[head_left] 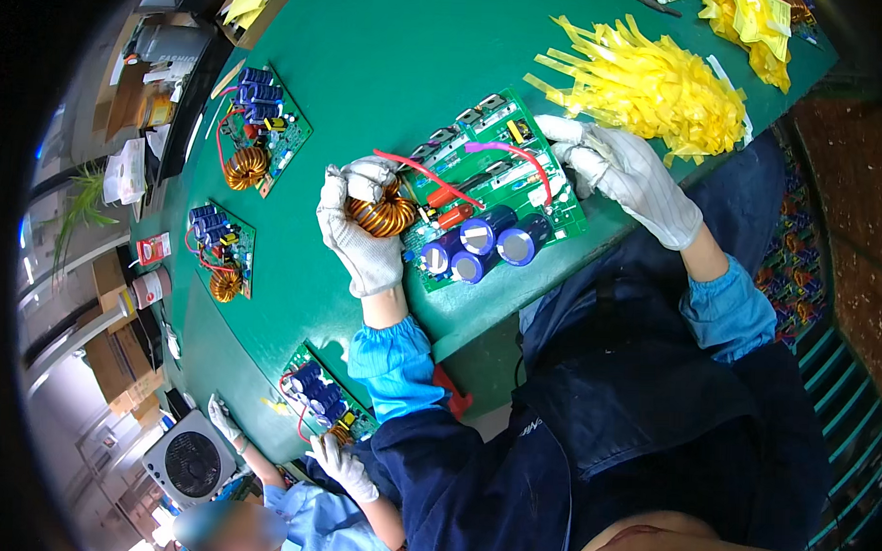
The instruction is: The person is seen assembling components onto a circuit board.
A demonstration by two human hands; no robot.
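Looking at a smooth green table (pixel 370 69), kinda semi-gloss, with light catching near its front edge; by that edge, a hard, slick green circuit board (pixel 510 193) with shiny blue plastic-looking capacitors (pixel 499 219), a glossy copper-wire coil (pixel 390 218) and a smooth plastic-coated red wire (pixel 425 172); on the left hand (pixel 360 224) and right hand (pixel 627 177), matt white fabric gloves (pixel 362 263), faintly lined; past the cuffs, crinkly thin blue sleeves (pixel 394 366) with a bit of sheen; toward the table's right-hand corner, glossy, filmy yellow strips (pixel 646 93); matt navy cloth jacket (pixel 482 481) too.

Green circuit board (pixel 510 192), 4 blue capacitors (pixel 478 240)
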